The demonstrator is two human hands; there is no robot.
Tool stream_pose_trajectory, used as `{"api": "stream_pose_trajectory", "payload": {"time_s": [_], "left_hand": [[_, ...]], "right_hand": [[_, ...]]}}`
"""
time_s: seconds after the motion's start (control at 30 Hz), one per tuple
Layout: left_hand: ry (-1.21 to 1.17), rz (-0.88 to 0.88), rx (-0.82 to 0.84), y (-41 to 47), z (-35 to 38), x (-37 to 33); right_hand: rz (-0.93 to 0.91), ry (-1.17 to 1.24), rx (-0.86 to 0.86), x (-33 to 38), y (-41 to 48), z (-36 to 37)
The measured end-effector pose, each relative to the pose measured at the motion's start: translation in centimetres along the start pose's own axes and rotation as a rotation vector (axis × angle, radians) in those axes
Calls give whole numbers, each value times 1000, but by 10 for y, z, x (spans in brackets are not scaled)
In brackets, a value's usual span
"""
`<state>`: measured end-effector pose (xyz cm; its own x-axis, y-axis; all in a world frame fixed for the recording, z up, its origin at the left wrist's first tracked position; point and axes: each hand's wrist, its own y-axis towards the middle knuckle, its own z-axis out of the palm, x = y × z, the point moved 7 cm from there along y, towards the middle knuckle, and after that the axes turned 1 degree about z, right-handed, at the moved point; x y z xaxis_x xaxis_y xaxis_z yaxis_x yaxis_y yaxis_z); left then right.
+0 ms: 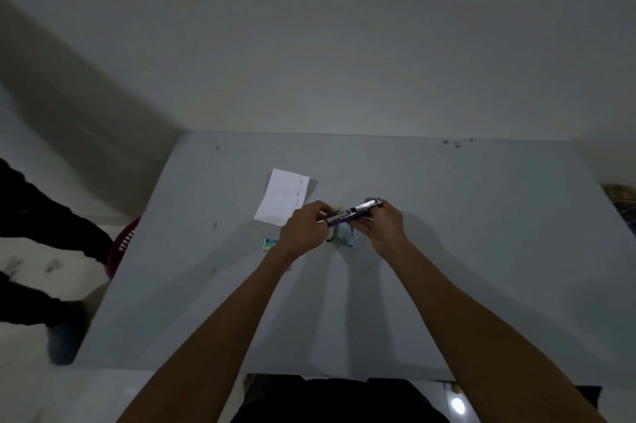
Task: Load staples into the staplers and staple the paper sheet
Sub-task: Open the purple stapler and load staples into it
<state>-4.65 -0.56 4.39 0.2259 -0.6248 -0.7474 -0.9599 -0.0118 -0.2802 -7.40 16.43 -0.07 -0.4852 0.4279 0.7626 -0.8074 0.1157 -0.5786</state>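
Note:
A purple stapler (351, 214) with its metal staple track exposed is held above the grey table (447, 250). My right hand (383, 224) grips its right end and underside. My left hand (304, 228) pinches its left end, fingers curled. Under the hands a light blue stapler (347, 236) lies on the table, partly hidden. Something small and yellow (337, 208) shows just behind the stapler. A white paper sheet (282, 197) lies flat to the upper left. A small staple box (270, 243) sits left of my left wrist.
A wall rises directly behind the table's far edge. Off the left edge stands a pink basket (122, 243), and another person's dark-clothed legs (44, 233) are on the floor beyond it. A woven object (619, 193) peeks in at the right edge.

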Motion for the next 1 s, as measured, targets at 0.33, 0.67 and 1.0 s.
{"api": "stream_pose_trajectory", "payload": {"time_s": [0.33, 0.67, 1.0], "left_hand": [[-167, -54, 174, 1, 23, -5], [193, 351, -310, -12, 15, -24], [240, 449, -302, -19, 26, -37]], "right_hand": [[-2, -48, 96, -1, -3, -1], [153, 623, 53, 2, -1, -4], [139, 678, 51, 18, -4, 13]]}}
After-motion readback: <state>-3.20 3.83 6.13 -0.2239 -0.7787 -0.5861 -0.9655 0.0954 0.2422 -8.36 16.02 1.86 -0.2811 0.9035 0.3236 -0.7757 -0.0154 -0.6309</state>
